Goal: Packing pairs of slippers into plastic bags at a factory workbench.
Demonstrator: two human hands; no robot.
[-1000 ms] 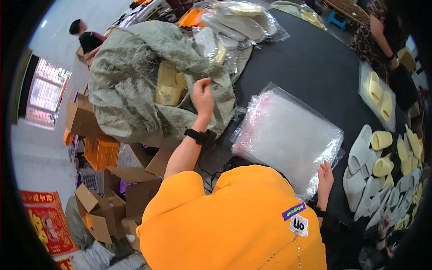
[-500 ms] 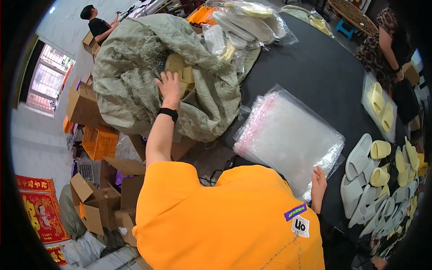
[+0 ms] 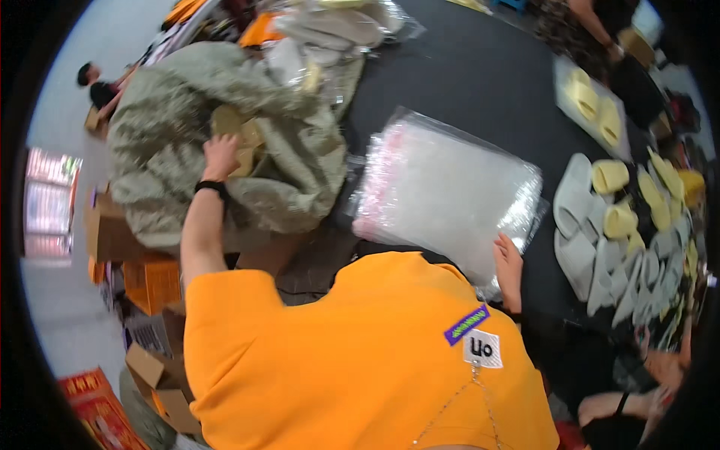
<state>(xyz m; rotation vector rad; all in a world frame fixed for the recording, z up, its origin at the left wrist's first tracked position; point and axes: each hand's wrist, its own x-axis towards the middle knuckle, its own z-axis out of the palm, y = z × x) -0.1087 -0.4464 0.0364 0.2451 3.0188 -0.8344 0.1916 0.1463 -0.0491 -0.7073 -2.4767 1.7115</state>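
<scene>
The left hand point(image 3: 220, 156) reaches into the mouth of a big grey-green woven sack point(image 3: 172, 142), its fingers resting on a pale yellow slipper point(image 3: 234, 129) there; whether it grips the slipper I cannot tell. To the right lies a stack of clear plastic bags point(image 3: 450, 187) on the black table point(image 3: 480, 75). The right hand point(image 3: 508, 262) presses on the stack's near edge, fingers loosely open. Further right of this hand lie grey and yellow slippers point(image 3: 615, 225).

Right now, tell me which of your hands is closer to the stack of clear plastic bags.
Right. The right hand rests on the near edge of the stack of clear plastic bags, while the left hand is off to the left, reaching into the big grey-green sack.
</scene>
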